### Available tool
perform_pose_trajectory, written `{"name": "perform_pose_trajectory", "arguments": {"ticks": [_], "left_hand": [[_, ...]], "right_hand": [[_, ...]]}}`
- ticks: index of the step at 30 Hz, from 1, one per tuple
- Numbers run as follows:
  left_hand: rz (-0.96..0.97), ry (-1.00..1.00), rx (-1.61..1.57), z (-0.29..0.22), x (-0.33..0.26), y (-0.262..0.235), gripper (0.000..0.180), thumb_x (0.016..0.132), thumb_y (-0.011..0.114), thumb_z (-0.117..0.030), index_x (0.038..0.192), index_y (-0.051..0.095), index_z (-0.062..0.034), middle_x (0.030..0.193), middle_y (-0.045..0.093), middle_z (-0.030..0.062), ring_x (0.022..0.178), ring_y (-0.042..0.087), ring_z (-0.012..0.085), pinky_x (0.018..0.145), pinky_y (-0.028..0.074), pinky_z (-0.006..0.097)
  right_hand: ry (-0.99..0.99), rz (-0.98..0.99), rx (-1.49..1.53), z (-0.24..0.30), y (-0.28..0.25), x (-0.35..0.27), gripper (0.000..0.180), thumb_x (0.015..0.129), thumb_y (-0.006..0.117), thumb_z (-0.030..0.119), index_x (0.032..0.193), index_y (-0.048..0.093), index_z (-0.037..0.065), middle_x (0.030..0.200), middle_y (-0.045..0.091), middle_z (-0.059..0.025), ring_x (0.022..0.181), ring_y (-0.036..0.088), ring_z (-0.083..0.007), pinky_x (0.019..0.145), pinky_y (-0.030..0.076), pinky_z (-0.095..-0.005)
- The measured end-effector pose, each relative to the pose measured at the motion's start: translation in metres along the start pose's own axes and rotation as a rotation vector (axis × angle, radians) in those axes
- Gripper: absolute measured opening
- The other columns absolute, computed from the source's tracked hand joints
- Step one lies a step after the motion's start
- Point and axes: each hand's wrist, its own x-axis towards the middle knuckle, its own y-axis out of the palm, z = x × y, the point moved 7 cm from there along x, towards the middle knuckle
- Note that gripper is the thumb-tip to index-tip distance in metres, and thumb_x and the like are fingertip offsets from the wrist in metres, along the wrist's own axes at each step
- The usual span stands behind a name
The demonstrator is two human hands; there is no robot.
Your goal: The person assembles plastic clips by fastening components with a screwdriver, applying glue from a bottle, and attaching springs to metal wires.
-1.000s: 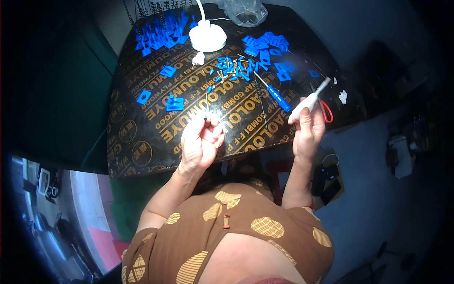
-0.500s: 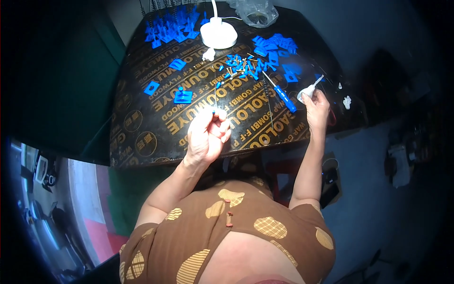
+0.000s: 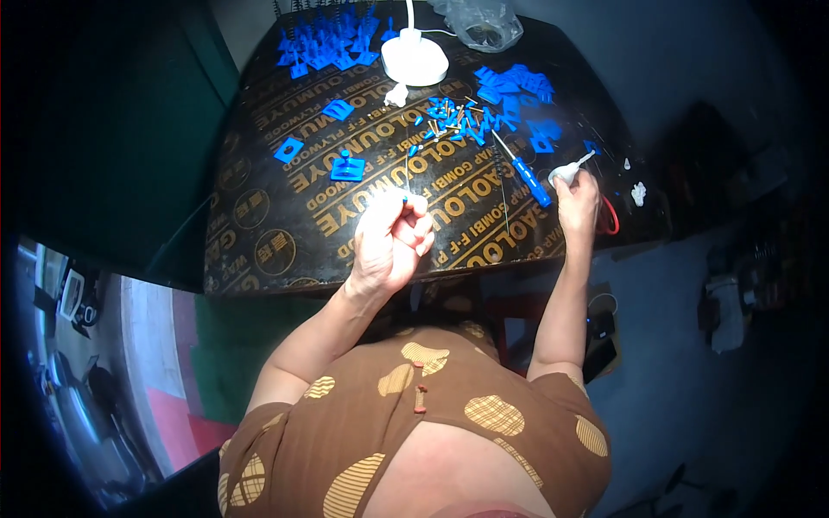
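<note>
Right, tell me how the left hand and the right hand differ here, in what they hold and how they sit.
The left hand is curled into a loose fist, pinching something small and thin; the right hand grips a small white bottle with a pointed nozzle. The left hand hangs near the table's front middle; the right hand sits at its right edge, beside the blue-handled screwdriver. Both are bare.

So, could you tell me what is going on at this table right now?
A person in a brown patterned top works at a dark printed board strewn with small blue plastic parts. The left hand is closed around a thin wire-like piece with a blue tip. The right hand grips a small white nozzled bottle at the board's right edge, beside a blue-handled screwdriver.
</note>
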Motion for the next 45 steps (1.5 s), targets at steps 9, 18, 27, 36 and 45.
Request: {"name": "perform_pose_trajectory", "arguments": {"ticks": [9, 18, 27, 36, 45], "left_hand": [[-0.002, -0.006, 0.009, 0.0, -0.001, 0.001, 0.019, 0.096, 0.05, -0.023, 0.091, 0.055, -0.0056, 0.087, 0.06, 0.008, 0.067, 0.051, 0.0183, 0.053, 0.041, 0.031], [-0.007, 0.03, 0.047, -0.001, 0.001, 0.001, 0.022, 0.096, 0.051, -0.025, 0.091, 0.056, -0.0048, 0.085, 0.058, 0.007, 0.066, 0.049, 0.0132, 0.048, 0.038, 0.024], [0.005, 0.024, 0.017, 0.001, 0.001, -0.002, 0.019, 0.095, 0.053, -0.024, 0.09, 0.057, -0.0057, 0.085, 0.06, 0.0078, 0.065, 0.052, 0.0177, 0.052, 0.041, 0.031], [0.02, 0.023, 0.001, 0.0, 0.001, -0.001, 0.018, 0.094, 0.055, -0.024, 0.09, 0.057, -0.0061, 0.085, 0.06, 0.0077, 0.065, 0.053, 0.0174, 0.052, 0.041, 0.03], [0.01, 0.025, 0.043, 0.0, 0.0, 0.005, 0.024, 0.097, 0.05, -0.027, 0.091, 0.056, -0.0042, 0.086, 0.058, 0.0061, 0.067, 0.048, 0.0147, 0.055, 0.038, 0.027]], "right_hand": [[-0.055, -0.21, -0.143, 0.029, -0.04, -0.04, 0.027, 0.082, 0.069, 0.008, 0.105, 0.058, -0.002, 0.097, 0.059, -0.0154, 0.081, 0.062, -0.0287, 0.072, 0.05, -0.0367], [0.015, 0.271, 0.087, 0.074, -0.004, -0.046, 0.023, 0.089, 0.06, 0.021, 0.086, 0.065, -0.002, 0.071, 0.063, -0.0212, 0.067, 0.065, -0.0341, 0.06, 0.048, -0.0395], [0.021, 0.461, -0.292, 0.086, 0.034, -0.035, 0.031, 0.085, 0.062, 0.032, 0.081, 0.064, 0.002, 0.08, 0.066, -0.021, 0.079, 0.064, -0.0409, 0.07, 0.05, -0.049], [-0.044, 0.379, -0.109, 0.084, 0.038, -0.034, 0.025, 0.085, 0.061, 0.023, 0.081, 0.063, -0.001, 0.077, 0.065, -0.0221, 0.078, 0.064, -0.0413, 0.069, 0.051, -0.0467], [0.009, 0.225, 0.693, 0.118, 0.032, -0.046, 0.009, 0.091, 0.058, 0.004, 0.084, 0.06, 0.0, 0.064, 0.06, -0.0013, 0.057, 0.057, -0.0055, 0.051, 0.042, -0.0195]]}}
